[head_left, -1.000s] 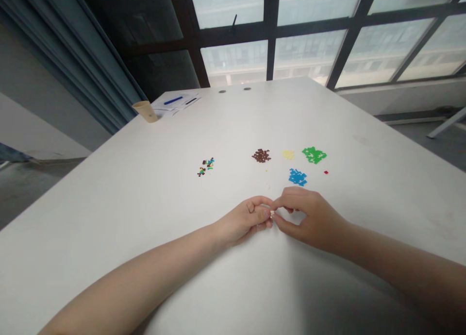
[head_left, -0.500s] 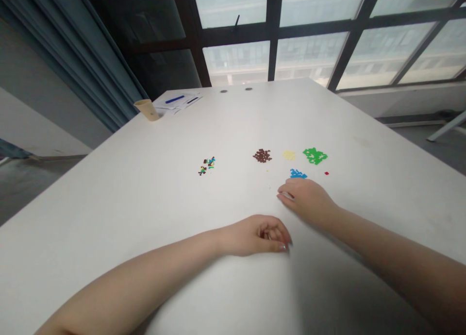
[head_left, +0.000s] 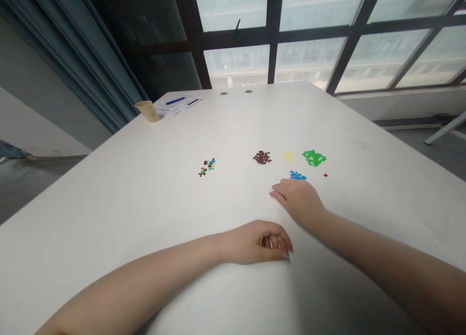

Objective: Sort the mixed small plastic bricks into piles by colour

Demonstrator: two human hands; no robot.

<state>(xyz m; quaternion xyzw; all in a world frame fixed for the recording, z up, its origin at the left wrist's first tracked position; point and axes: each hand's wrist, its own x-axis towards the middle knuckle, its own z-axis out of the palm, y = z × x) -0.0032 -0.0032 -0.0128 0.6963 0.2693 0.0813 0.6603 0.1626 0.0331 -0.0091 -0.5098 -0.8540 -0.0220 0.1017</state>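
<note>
My right hand [head_left: 296, 199] lies palm down on the white table [head_left: 225, 213], its fingertips pointing left. It sits just below a small heap of blue plastic bits [head_left: 297, 175], close to it but apart. My left hand [head_left: 260, 242] rests nearer me, curled with its fingertips down, and what lies inside the curl is hidden. Farther off lie a brown heap [head_left: 262, 157], a pale yellow heap [head_left: 288, 157], a green heap [head_left: 313, 158], a few red bits [head_left: 325, 175], and a small mixed-colour group [head_left: 207, 166].
A tan paper cup [head_left: 146, 111] and papers with a blue pen [head_left: 175, 101] stand near the table's far left corner. Tall windows lie beyond the far edge, and a dark curtain [head_left: 91, 48] hangs at the left.
My hands, pinched together over something small and pale a second ago, have parted. The left has drawn back toward me, and the right now rests by the blue heap.
</note>
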